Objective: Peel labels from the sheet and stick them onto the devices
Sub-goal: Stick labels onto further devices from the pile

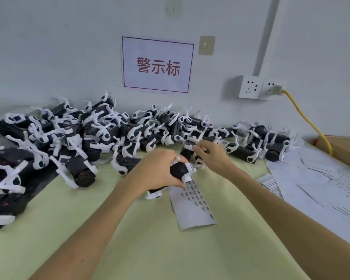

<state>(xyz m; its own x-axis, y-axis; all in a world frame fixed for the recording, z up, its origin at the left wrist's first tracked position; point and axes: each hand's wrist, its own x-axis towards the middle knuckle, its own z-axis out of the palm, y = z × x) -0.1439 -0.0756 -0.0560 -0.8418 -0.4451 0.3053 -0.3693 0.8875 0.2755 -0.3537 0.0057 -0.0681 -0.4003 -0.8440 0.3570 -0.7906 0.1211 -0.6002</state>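
A pale grey wall (49, 47) fills the upper half of the view, and below it a yellow-green table cover (150, 249) spreads towards the person. Along the back of the cover, from the left edge nearly to the right, lies a long heap of black cylindrical devices with white plastic clips and arms (79, 134), tangled over one another. To the right, loose white paper sheets with faint rows of marks (321, 184) overlap beside a brown cardboard box (346, 146). A white sign with a red border and red characters (158, 64) hangs on the wall above the heap. Right of it is a white double wall socket (257, 87) with a yellow cable (305, 116) running down behind the box. The white label sheet with columns of small dark labels (192, 207) lies flat on the cover in the middle, its far end under the hands. The left hand (156, 172) wraps its fingers round a black device with a white collar (179, 170), held just above the sheet. The right hand (214, 156) reaches over a device at the heap's near edge (185, 153); whether its fingers clasp it cannot be told.
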